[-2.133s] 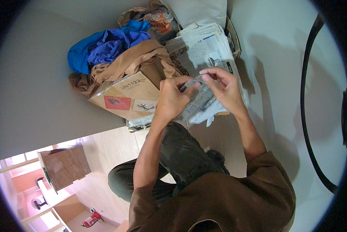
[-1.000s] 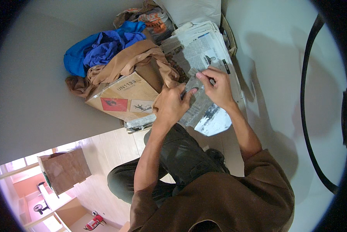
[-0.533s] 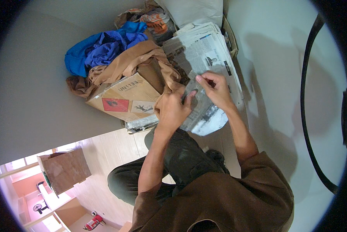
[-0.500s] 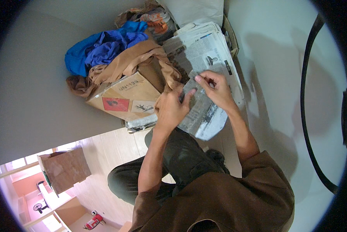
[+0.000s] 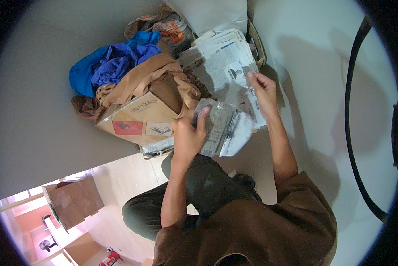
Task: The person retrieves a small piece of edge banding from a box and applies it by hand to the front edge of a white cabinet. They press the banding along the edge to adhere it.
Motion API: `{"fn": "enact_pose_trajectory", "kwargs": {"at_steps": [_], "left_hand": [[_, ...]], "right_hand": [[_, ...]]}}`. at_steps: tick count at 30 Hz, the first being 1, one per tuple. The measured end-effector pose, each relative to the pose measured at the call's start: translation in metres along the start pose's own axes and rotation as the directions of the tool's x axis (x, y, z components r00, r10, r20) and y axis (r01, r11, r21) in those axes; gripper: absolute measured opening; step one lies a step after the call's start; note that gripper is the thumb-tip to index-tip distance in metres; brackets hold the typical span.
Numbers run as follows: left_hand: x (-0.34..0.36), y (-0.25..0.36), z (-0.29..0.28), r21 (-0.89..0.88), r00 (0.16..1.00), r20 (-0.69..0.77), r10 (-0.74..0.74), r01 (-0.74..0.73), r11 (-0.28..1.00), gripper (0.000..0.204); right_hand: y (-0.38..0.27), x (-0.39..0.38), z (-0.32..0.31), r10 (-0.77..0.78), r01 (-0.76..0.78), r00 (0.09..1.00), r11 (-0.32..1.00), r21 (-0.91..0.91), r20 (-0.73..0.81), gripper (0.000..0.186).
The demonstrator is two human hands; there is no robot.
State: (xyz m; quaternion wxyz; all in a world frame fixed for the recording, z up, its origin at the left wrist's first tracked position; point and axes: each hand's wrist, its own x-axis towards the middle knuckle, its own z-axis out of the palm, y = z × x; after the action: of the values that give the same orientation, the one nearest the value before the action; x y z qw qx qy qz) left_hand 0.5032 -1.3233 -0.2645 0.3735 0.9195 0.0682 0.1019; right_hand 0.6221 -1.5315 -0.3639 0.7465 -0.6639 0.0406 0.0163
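My left hand [image 5: 188, 138] pinches a torn, folded grey newspaper sheet [image 5: 217, 128] between thumb and fingers, above my knee. The sheet's lower right part is paler and blurred. To the right, my right hand [image 5: 264, 91] is raised over a stack of newspapers [image 5: 221, 66], its thumb and fingers pressed on a small grey scrap [image 5: 248, 71] that looks like paper. Left of my left hand stands a brown cardboard box [image 5: 141, 113] with a red label and a white label. Tan cloth [image 5: 132, 80] drapes over its top.
Blue cloth [image 5: 119, 64] lies heaped behind the box, with a crumpled printed bag [image 5: 172, 29] farther back. A white panel [image 5: 208, 13] rises at the back. On the right, a black cable [image 5: 348, 115] hangs along the pale wall. A brown wooden board [image 5: 75, 201] stands at lower left.
My hands have parted: the right moved up and right with a small scrap, while the left keeps the newspaper sheet. The sheet has swung and folded lower, uncovering more of the stack.
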Motion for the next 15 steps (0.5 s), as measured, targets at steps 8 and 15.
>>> {"fn": "enact_pose_trajectory", "kwargs": {"at_steps": [8,15], "left_hand": [[0.036,-0.028,0.031,0.148,0.944,-0.273,0.183,-0.147,0.978,0.028],[-0.003,0.01,-0.036,-0.603,0.974,-0.011,-0.225,0.173,0.779,0.033]], "right_hand": [[-0.05,-0.02,0.009,-0.051,0.029,0.996,0.964,0.265,0.077,0.015],[-0.075,-0.044,0.067,-0.482,0.458,0.747,0.872,0.17,0.458,0.021]]}}
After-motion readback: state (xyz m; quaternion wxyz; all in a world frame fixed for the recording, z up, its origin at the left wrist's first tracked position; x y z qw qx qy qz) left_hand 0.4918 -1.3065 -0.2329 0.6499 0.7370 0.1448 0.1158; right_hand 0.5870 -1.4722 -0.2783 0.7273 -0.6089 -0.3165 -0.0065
